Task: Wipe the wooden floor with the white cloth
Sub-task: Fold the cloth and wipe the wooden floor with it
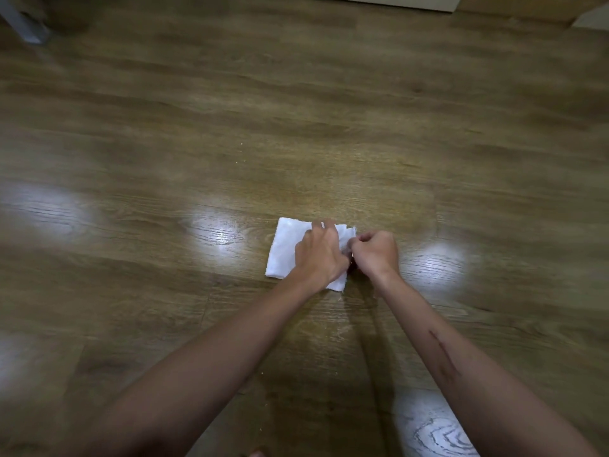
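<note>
Cloth: the white cloth [286, 250] lies folded into a rough rectangle on the wooden floor [296, 127], straight ahead of me, near the middle of the view.
Left hand: my left hand [321, 253] rests palm-down on the right half of the cloth, fingers spread and pressing it flat to the boards.
Right hand: my right hand [375, 252] is curled into a loose fist at the cloth's right edge, seemingly pinching a ruffled corner; how much fabric it grips I cannot tell.
How it handles: I judge it soft, light and limp. It will bunch or unfold if I push from one corner only, and should slide easily on this glossy surface.
Where to hold: best under a flat palm over the middle of the fold, loose edges tucked beneath so they do not trail.
Surface: smooth brown wood-grain planks with bright glare patches from overhead light. Small pale crumbs lie just beyond the cloth and nearer to me, and a faint dusty streak runs between my forearms.
Room: a grey furniture leg [24, 23] stands far left and a pale base edge [379, 1] runs along the top, both well apart from me.
Risk: a stroke may scatter the crumbs.
</note>
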